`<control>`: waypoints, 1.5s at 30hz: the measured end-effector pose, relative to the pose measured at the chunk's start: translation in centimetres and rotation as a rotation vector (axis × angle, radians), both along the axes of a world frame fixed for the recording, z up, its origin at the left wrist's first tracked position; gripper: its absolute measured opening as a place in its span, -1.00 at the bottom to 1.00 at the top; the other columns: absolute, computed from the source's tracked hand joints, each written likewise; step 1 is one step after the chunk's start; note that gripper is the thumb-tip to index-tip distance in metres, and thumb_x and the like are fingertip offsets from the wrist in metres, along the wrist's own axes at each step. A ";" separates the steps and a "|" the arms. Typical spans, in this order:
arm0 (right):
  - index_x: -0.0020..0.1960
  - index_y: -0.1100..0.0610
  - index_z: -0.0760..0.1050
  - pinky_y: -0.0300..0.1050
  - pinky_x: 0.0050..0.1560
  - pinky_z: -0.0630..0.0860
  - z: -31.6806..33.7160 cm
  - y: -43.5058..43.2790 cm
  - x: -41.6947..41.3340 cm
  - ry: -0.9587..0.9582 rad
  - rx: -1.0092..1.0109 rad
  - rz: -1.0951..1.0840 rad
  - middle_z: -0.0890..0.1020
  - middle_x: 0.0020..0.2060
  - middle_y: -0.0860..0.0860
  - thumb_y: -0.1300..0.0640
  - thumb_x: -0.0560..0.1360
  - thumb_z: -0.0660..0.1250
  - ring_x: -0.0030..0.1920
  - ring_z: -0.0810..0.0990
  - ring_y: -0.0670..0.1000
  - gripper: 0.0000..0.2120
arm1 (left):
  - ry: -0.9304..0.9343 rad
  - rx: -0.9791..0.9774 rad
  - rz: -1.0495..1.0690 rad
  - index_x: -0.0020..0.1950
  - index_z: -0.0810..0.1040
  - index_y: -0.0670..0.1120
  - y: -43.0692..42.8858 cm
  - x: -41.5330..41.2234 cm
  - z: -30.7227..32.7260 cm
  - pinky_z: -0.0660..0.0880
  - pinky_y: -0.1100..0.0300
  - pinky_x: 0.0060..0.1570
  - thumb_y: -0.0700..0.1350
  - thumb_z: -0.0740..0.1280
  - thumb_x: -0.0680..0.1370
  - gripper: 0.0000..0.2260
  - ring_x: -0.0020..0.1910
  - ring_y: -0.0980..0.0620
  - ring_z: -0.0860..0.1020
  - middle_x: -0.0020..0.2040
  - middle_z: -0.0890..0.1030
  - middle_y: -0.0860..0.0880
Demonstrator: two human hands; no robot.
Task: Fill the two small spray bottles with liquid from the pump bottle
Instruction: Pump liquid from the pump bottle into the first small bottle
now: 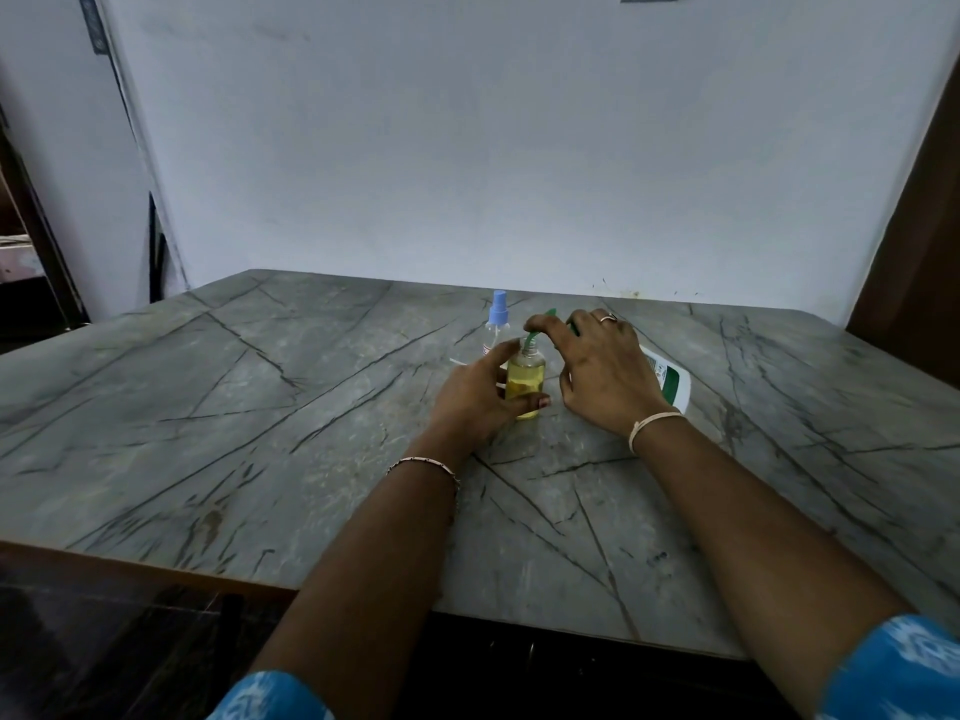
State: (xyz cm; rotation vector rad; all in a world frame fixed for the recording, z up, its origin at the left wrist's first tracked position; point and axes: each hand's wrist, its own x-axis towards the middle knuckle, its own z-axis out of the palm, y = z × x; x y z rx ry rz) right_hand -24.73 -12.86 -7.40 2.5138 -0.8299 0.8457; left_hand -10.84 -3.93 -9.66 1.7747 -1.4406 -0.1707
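A small clear bottle [525, 379] stands upright on the grey marble table [260, 407], holding yellow liquid up to its shoulder, its neck uncapped. My left hand [480, 397] grips it from the left, thumb across its base. My right hand [602, 366] covers the green pump head [535, 335] of the white pump bottle [670, 379]. That bottle is tilted, and its green nozzle reaches down into the small bottle's neck. Just behind stands a second small clear spray bottle [496, 324] with a light blue spray top, partly hidden by my left hand.
A pale wall rises right behind the table. The table's front edge runs close to my body, with dark floor below at the left. A dark wooden panel stands at the right edge.
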 end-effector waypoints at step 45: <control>0.41 -0.13 0.19 0.05 0.06 0.45 -0.1 -0.5 -0.4 -0.008 0.023 0.037 0.52 -0.07 0.06 0.18 0.37 0.35 0.02 0.49 0.13 -0.32 | 0.011 -0.017 0.001 0.47 0.26 0.13 -0.1 0.0 -0.1 0.49 0.15 0.10 0.16 0.48 0.38 -0.28 0.05 0.03 0.59 0.16 0.61 -0.02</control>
